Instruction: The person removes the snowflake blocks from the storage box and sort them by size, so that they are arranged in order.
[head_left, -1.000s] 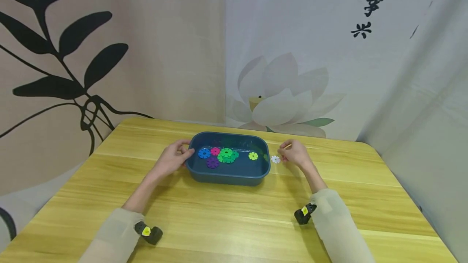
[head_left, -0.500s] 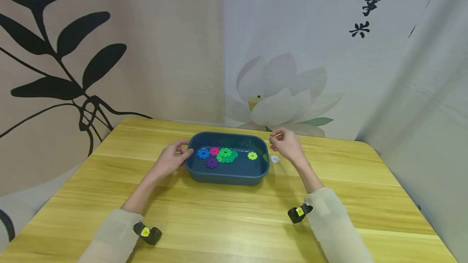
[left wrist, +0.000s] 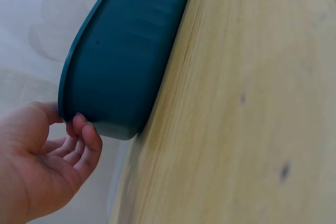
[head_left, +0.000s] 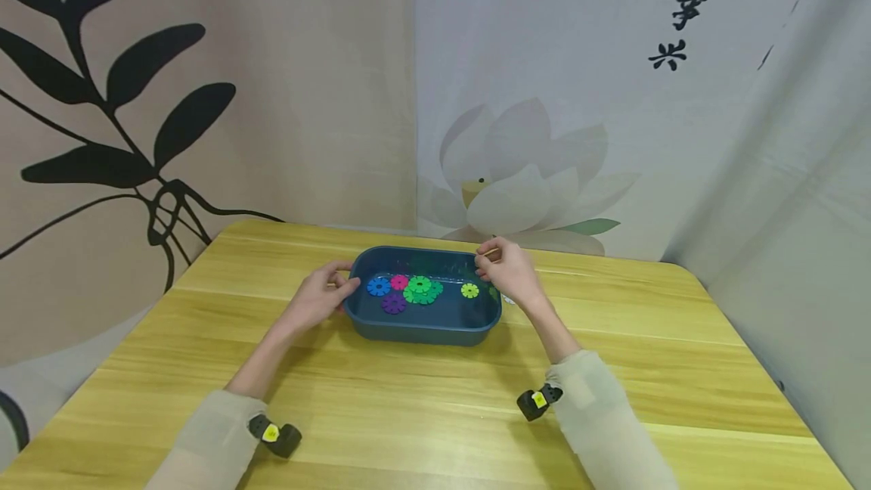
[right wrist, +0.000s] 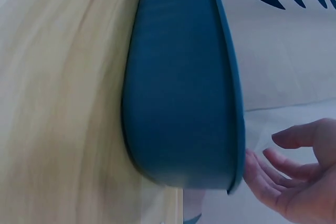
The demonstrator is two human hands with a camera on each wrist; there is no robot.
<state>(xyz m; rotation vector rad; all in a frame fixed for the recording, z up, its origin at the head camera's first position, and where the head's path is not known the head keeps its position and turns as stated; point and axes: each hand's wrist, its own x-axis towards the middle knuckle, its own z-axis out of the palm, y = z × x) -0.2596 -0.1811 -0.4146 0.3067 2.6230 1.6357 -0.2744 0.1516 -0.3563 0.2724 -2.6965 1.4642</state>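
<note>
A dark blue plastic tub (head_left: 422, 335) stands on the table, holding several snowflake discs: a blue disc (head_left: 379, 286), a pink disc (head_left: 399, 282), a purple disc (head_left: 394, 303), overlapping green discs (head_left: 420, 287) and a yellow disc (head_left: 469, 290). My left hand (left wrist: 50, 156) grips the tub's left end, thumb at the rim and curled fingers against the outer wall. Over the right rim is my right hand (head_left: 506, 269); its thumb and forefinger are slightly apart in the right wrist view, with nothing visible between them. Beside the tub, a white disc (head_left: 509, 299) is mostly hidden by that hand.
The wooden table (head_left: 408, 414) reaches back to a printed curtain (head_left: 327, 97) with leaves, a lotus and characters. A small black wrist camera (head_left: 275, 435) sits on the left sleeve, another camera (head_left: 540, 401) on the right.
My right hand has risen from beside the white disc on the table and moved left over the tub's right rim, now covering most of that disc. The left hand and tub stay put.
</note>
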